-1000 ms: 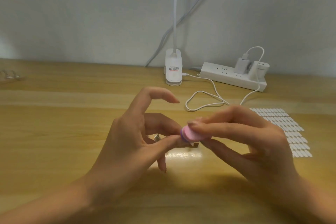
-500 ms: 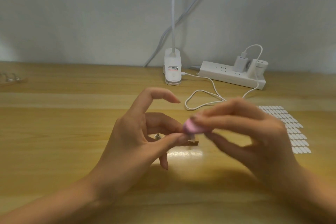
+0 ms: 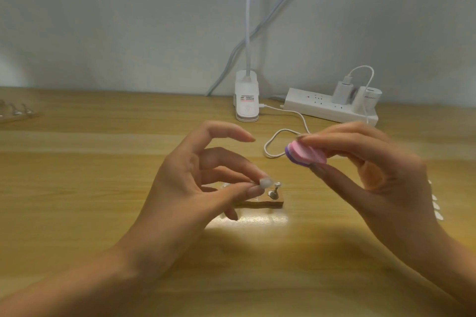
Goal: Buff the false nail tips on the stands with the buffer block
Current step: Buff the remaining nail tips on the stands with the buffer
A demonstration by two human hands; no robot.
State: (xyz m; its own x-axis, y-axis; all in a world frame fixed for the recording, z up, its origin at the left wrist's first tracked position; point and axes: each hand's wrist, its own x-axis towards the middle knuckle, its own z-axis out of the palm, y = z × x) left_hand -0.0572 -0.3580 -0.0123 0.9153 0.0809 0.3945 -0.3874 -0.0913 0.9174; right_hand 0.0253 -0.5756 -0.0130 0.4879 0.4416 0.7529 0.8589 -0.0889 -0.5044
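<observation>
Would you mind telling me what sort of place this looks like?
Likely a nail-craft desk, perhaps at home: a nail tip and small stand, a pink buffer, and a clip lamp beside a power strip.

Home desk: wooden desk (image 3: 77,188), clip lamp (image 3: 246,100), power strip (image 3: 327,108), plain wall.

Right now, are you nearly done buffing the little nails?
Can't tell which are finished. The left hand pinches a clear nail tip on the wooden stand; the right hand holds the pink buffer block up, off it. More stands wait far left, so likely plenty left.
</observation>
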